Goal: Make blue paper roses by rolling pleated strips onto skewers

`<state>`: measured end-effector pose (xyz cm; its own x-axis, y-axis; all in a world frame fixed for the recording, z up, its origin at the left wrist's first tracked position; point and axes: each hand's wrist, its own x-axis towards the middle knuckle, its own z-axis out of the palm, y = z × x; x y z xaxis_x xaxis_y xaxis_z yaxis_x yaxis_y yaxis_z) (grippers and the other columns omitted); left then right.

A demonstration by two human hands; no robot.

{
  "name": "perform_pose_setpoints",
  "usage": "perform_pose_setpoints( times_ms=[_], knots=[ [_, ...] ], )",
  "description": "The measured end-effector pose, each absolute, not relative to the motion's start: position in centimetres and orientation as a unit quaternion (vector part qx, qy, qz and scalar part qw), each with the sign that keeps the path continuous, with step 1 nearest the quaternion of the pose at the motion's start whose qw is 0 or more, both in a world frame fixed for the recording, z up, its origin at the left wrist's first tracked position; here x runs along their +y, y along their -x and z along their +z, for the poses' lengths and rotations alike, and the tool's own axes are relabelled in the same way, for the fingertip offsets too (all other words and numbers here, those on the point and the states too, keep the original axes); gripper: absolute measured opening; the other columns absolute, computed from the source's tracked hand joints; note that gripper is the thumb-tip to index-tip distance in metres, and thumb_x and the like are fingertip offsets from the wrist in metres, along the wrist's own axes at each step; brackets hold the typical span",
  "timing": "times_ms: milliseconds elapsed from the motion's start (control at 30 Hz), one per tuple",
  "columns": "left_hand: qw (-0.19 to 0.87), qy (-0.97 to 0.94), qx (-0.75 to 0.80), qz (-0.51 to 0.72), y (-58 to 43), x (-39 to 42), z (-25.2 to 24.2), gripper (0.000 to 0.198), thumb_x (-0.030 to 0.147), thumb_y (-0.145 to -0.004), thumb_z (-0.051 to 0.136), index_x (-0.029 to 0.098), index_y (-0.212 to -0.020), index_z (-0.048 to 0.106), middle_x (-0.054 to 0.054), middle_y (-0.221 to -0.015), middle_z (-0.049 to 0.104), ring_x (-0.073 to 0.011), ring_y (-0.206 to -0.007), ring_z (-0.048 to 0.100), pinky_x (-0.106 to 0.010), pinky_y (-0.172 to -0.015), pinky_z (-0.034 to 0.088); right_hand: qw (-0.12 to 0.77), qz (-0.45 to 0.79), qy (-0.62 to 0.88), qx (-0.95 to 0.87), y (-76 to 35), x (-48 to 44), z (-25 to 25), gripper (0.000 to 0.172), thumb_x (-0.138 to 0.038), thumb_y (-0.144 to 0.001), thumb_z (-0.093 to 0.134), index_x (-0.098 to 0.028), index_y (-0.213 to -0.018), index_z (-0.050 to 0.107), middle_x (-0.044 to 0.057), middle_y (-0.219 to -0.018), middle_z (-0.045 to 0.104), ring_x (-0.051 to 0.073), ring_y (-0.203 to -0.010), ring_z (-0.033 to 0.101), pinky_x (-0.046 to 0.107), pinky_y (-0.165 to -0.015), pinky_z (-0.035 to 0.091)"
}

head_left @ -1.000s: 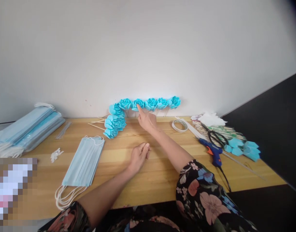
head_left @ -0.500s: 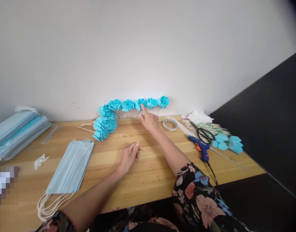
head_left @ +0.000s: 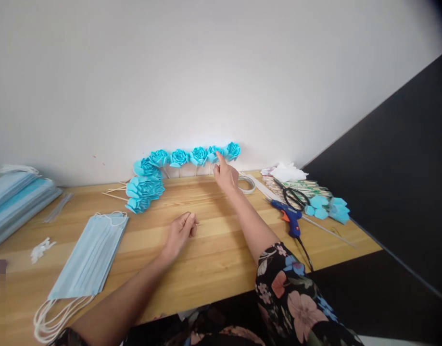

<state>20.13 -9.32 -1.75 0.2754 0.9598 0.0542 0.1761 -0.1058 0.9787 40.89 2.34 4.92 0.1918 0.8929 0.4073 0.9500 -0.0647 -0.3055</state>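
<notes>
My right hand (head_left: 226, 177) points with its index finger stretched out and the others curled in, holding nothing. Its fingertip is at a bright blue artificial rose (head_left: 214, 153), second from the right in a row leaning against the wall; whether it touches cannot be made out. At the row's right end is another blue rose (head_left: 233, 151). Nearer me on the left, several more blue roses (head_left: 145, 186) lie bunched, their thin wooden sticks (head_left: 114, 194) pointing left. My left hand (head_left: 180, 231) rests on the table in a loose fist, with nothing visible in it.
Blue face masks (head_left: 89, 257) lie left, near white bits (head_left: 42, 249) and packed masks (head_left: 22, 199). At right are a tape roll (head_left: 250, 184), scissors (head_left: 296, 197), a blue glue gun (head_left: 292, 216), sticks (head_left: 316, 188) and blue petals (head_left: 338, 209) on the wooden table (head_left: 206, 259).
My right index finger has moved rightward along the row, from the third rose from the right end to the second. My left hand stays closed on the table. The view has shifted right.
</notes>
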Motion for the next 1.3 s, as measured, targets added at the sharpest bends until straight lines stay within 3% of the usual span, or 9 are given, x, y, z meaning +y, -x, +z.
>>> perform_pose_setpoints(
  times_ms=[300, 433, 567, 700, 867, 1033, 1300],
  knots=[
    [0.491, -0.633, 0.458, 0.385, -20.1, -9.3, -1.5, 0.056, 0.072, -0.088, 0.043, 0.02, -0.074, 0.054, 0.003, -0.053, 0.05, -0.0139, -0.051, 0.047, -0.028, -0.057, 0.039, 0.58, -0.05, 0.67, -0.462, -46.7, 4.1, 5.5, 0.049, -0.027, -0.099, 0.029, -0.015, -0.139, 0.053, 0.007, -0.085, 0.073, 0.023, -0.086, 0.07, 0.036, -0.088, 0.051],
    [0.489, -0.637, 0.459, 0.38, -20.1, -9.3, -1.5, 0.056, 0.073, -0.088, 0.043, 0.019, -0.074, 0.054, 0.003, -0.053, 0.049, -0.0139, -0.052, 0.047, -0.028, -0.058, 0.039, 0.655, -0.019, 0.6, -0.459, -48.1, 5.0, 4.5, 0.043, -0.034, -0.097, 0.039, -0.016, -0.134, 0.052, 0.012, -0.105, 0.071, 0.023, -0.102, 0.068, 0.038, -0.093, 0.052],
    [0.482, -0.642, 0.466, 0.372, -20.0, -9.4, -1.4, 0.057, 0.072, -0.089, 0.042, 0.019, -0.075, 0.055, 0.003, -0.054, 0.05, -0.0139, -0.053, 0.047, -0.028, -0.059, 0.039, 0.66, 0.029, 0.51, -0.551, -48.2, 6.0, 3.3, 0.066, -0.046, -0.091, 0.059, -0.022, -0.149, 0.038, 0.016, -0.141, 0.058, 0.025, -0.132, 0.056, 0.044, -0.111, 0.043],
    [0.485, -0.64, 0.472, 0.364, -20.1, -9.4, -1.3, 0.058, 0.074, -0.088, 0.042, 0.019, -0.075, 0.055, 0.003, -0.054, 0.049, -0.0138, -0.053, 0.047, -0.028, -0.058, 0.039, 0.638, 0.02, 0.5, -0.586, -48.2, 6.8, 2.5, 0.085, -0.049, -0.087, 0.065, -0.019, -0.157, 0.027, 0.019, -0.15, 0.05, 0.027, -0.141, 0.047, 0.046, -0.118, 0.037],
    [0.484, -0.644, 0.469, 0.362, -20.2, -9.3, -1.3, 0.059, 0.075, -0.088, 0.043, 0.019, -0.074, 0.055, 0.003, -0.054, 0.049, -0.0137, -0.052, 0.046, -0.028, -0.057, 0.038, 0.615, -0.024, 0.512, -0.599, -48.2, 7.4, 2.7, 0.082, -0.042, -0.087, 0.066, -0.022, -0.158, 0.029, 0.015, -0.139, 0.059, 0.028, -0.132, 0.053, 0.048, -0.115, 0.04],
    [0.482, -0.65, 0.463, 0.361, -20.1, -9.2, -1.6, 0.059, 0.074, -0.089, 0.043, 0.019, -0.074, 0.056, 0.003, -0.054, 0.049, -0.0132, -0.052, 0.046, -0.027, -0.057, 0.037, 0.624, -0.03, 0.517, -0.585, -48.2, 8.4, 2.8, 0.07, -0.038, -0.087, 0.066, -0.021, -0.15, 0.041, 0.015, -0.134, 0.062, 0.029, -0.128, 0.056, 0.048, -0.112, 0.043],
    [0.472, -0.651, 0.473, 0.361, -20.2, -9.3, -1.3, 0.058, 0.073, -0.09, 0.043, 0.018, -0.074, 0.056, 0.003, -0.053, 0.049, -0.0131, -0.052, 0.045, -0.027, -0.056, 0.037, 0.657, -0.007, 0.486, -0.576, -48.4, 8.1, 2.9, 0.058, -0.051, -0.093, 0.06, -0.02, -0.142, 0.051, 0.013, -0.13, 0.065, 0.025, -0.123, 0.059, 0.043, -0.108, 0.045]
  ],
)
